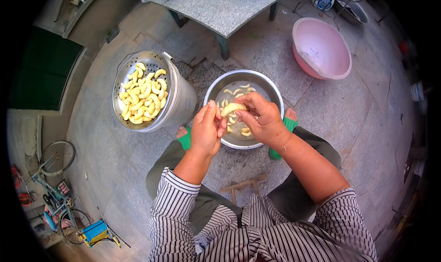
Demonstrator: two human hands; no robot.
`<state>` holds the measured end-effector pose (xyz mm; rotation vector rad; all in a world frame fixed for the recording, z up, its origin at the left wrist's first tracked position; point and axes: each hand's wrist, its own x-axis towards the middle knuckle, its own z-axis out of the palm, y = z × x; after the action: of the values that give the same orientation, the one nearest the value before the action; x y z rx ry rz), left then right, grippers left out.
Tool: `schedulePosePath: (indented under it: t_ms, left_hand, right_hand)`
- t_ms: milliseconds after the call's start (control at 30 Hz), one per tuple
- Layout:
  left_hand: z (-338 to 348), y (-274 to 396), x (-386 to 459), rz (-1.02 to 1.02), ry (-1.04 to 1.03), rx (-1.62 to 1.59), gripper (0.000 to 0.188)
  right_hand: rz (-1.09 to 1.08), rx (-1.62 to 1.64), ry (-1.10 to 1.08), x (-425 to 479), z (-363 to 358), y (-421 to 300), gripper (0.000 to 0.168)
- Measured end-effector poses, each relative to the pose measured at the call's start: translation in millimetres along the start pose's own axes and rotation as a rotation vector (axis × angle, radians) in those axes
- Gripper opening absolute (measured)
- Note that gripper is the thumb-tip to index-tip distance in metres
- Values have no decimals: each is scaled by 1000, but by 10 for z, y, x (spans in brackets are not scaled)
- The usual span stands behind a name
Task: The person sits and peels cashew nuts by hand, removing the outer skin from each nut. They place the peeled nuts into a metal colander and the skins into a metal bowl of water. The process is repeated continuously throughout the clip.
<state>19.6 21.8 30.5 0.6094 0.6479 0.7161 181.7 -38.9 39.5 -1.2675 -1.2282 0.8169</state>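
A pale yellow curved piece of produce (233,108), its kind unclear, is pinched between the fingers and thumb of my right hand (263,120). My left hand (207,124) is at its left end, thumb raised and fingers curled; whether it grips the piece or something small is hidden. Both hands are above a round metal basin (242,145) of water, where several similar curved pieces (246,130) lie. At the left, a perforated metal colander (120,72) on a bucket (186,93) holds a heap of yellow curved pieces (143,96).
A pink plastic basin (322,48) stands on the paved floor at the right. Ahead is a stone-topped table (220,10). A wooden stool (243,185) shows between my legs. My feet in green footwear flank the metal basin. A bicycle (65,200) is at the lower left.
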Motion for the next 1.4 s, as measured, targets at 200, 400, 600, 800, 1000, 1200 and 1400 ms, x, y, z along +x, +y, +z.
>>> schedulePosePath:
  t_ms: [200, 400, 600, 800, 1000, 1200, 1400]
  left_hand:
    - [90, -5, -59, 96, -31, 102, 8]
    - [216, -28, -134, 305, -21, 423, 9]
    - [257, -24, -163, 354, -9, 459, 7]
    - [173, -30, -120, 264, 46, 362, 11]
    - [61, 2, -34, 24, -20, -14, 20]
    - [212, 0, -83, 116, 47, 109, 17]
    - [89, -16, -95, 130, -18, 135, 16]
  right_hand:
    - [-44, -45, -20, -10, 1, 34, 19]
    - [239, 357, -31, 17, 11, -26, 14]
    - [437, 386, -65, 131, -131, -59, 19]
    - [114, 14, -243, 29, -89, -108, 11]
    - [156, 249, -201, 35, -75, -89, 15]
    - [210, 345, -145, 60, -104, -34, 14]
    - [326, 276, -158, 48, -66, -67, 17]
